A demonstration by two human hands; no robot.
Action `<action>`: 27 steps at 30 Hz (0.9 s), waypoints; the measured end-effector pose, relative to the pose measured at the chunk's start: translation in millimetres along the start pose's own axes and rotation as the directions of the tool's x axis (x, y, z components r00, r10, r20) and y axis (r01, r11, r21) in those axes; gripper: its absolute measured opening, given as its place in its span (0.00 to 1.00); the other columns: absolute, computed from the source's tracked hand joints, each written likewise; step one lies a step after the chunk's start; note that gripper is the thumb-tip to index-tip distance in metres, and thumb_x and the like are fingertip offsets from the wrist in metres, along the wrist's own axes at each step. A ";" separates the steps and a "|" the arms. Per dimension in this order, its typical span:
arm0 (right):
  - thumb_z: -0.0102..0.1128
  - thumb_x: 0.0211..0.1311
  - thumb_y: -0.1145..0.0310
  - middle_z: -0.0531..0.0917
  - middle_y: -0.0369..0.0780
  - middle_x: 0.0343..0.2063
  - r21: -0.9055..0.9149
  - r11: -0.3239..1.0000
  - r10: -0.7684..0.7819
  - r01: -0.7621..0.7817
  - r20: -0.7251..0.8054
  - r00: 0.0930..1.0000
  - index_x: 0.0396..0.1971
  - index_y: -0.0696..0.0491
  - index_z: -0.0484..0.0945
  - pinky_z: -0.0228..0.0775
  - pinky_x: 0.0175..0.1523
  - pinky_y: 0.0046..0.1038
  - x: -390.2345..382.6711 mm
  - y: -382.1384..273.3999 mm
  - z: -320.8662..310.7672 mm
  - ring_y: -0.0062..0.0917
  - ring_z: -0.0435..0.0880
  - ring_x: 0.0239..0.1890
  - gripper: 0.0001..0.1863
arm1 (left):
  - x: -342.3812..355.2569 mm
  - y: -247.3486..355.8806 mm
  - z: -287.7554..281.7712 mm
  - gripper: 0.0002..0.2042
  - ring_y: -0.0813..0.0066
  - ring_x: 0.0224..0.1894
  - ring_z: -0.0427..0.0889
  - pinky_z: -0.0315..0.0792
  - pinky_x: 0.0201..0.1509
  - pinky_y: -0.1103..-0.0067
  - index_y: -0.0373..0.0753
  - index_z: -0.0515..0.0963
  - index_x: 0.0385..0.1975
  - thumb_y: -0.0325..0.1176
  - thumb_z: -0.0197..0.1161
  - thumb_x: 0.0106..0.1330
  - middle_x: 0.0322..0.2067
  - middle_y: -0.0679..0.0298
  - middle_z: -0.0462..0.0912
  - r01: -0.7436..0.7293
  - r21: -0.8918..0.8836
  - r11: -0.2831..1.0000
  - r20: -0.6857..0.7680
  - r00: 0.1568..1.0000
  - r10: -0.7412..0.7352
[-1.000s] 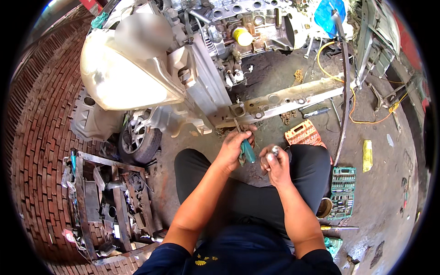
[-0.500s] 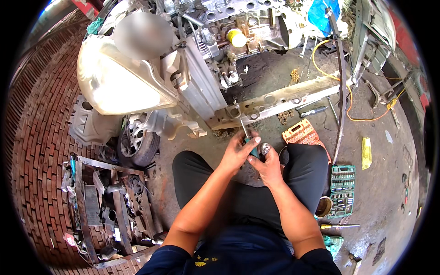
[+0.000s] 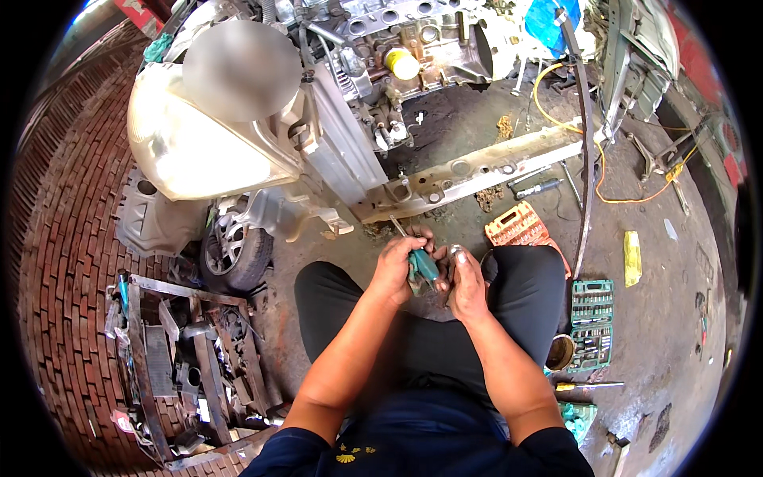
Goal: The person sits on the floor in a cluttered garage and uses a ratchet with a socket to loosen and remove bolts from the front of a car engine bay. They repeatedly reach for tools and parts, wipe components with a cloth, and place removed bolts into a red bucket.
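Observation:
My left hand (image 3: 393, 269) is closed around a screwdriver with a teal handle (image 3: 425, 265). Its thin metal shaft slants up and left, toward the car's front crossmember. Close beside it, above my lap, my right hand (image 3: 469, 290) is closed on a small round metal part (image 3: 455, 250); its shiny end shows by the thumb, and the rest is hidden in the fingers. Dark grime covers the fingertips of both hands. Beyond them, the metal crossmember (image 3: 477, 181) runs below the exposed engine (image 3: 433, 52).
An orange socket case (image 3: 518, 226) lies by my right knee, with a green socket set (image 3: 593, 304) farther right. A wheel (image 3: 234, 253) and a metal frame full of scrap parts (image 3: 203, 334) stand left. A headlight (image 3: 203, 147) juts out at upper left. A dark strip (image 3: 586, 151) hangs at right.
The screwdriver has turned, its shaft now leaning farther left and more of its handle showing. My hands have moved slightly apart; the round part stays in the right hand. The view shifted a little.

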State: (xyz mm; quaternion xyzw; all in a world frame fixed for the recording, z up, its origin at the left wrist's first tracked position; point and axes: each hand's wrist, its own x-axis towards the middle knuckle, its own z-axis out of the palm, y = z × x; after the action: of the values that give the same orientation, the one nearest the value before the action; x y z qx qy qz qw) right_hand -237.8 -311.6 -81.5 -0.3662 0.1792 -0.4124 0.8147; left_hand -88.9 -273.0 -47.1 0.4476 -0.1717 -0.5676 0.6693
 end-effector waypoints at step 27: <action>0.51 0.74 0.70 0.80 0.34 0.32 -0.028 0.999 -0.044 0.037 -0.301 0.953 0.59 0.59 0.74 0.65 0.34 0.19 14.3 -3.6 -8.3 0.15 0.74 0.29 0.18 | -2.4 7.8 13.1 0.33 0.49 0.65 0.77 0.72 0.72 0.61 0.28 0.61 0.69 0.23 0.57 0.60 0.63 0.42 0.74 0.141 -0.262 0.955 0.168 0.981 -0.099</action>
State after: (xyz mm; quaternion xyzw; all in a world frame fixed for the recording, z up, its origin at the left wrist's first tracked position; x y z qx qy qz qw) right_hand -236.2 -328.2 -84.2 -0.3115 0.2983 -0.4780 0.7652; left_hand -94.5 -276.5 -33.1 0.3160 -0.1149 -0.6582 0.6736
